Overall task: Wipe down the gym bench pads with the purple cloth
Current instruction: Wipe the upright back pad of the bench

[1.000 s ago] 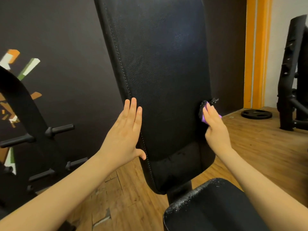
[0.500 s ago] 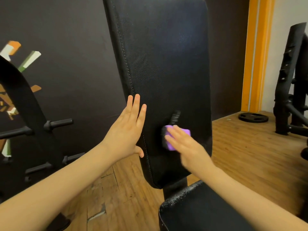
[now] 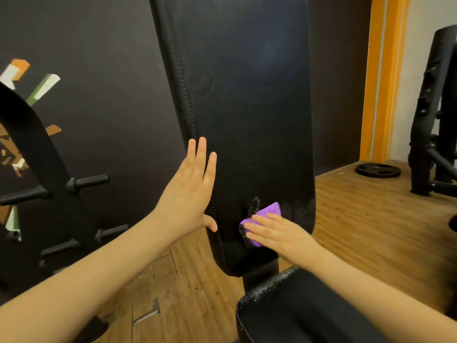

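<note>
purple cloth (image 3: 265, 219): low on upright back pad (image 3: 247, 120), near its right edge | right hand (image 3: 279, 235): fingers straight, flat on cloth, pressing it to pad | left hand (image 3: 190, 194): fingers straight, together, palm against pad's left edge, holds nothing | seat pad (image 3: 309, 310): near, below | weight plate (image 3: 377, 170): far right on wood floor (image 3: 371, 219)

Dark wall (image 3: 103, 70), wooden floor (image 3: 371, 231), orange door frame (image 3: 378, 78), black weight rack (image 3: 430, 120)
</note>
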A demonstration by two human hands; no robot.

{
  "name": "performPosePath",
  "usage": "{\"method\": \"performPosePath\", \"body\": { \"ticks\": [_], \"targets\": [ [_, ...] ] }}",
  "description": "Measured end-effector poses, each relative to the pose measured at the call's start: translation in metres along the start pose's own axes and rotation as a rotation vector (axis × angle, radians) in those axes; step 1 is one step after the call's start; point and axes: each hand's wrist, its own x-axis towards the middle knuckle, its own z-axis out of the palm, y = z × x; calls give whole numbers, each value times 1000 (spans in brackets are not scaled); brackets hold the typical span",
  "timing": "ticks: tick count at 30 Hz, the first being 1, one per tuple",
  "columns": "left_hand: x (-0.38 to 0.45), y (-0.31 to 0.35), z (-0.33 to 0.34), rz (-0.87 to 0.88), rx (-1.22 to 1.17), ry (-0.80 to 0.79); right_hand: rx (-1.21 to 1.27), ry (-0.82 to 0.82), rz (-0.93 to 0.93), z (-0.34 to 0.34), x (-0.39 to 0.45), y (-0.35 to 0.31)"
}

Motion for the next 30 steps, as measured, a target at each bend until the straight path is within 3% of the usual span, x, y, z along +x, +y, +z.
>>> {"method": "performPosePath", "body": {
  "ticks": [5, 11, 17, 21, 25, 28, 30],
  "targets": [
    [0, 5, 2, -21, -28, 23, 2, -50, 255, 8, -54, 50],
    [-2, 6, -1, -21, -58, 22, -16, -115, 515, 13, -75, 58],
    [-2, 5, 0, -15, -82, 33, 151, 126, 847, 2, -56, 53],
    [-1, 5, 1, -17, -74, 35, 183, 47, 869, 28, -58, 44],
    [-1, 5, 3, -9, -68, 43, 407, 58, 905, 28, -83, 26],
    [-1, 4, 3, 1, -83, 44, 409, 245, 975, 13, -64, 6],
    [-1, 2, 4, 13, -93, 46, 345, 353, 860, -1, -27, -9]
  ]
}}
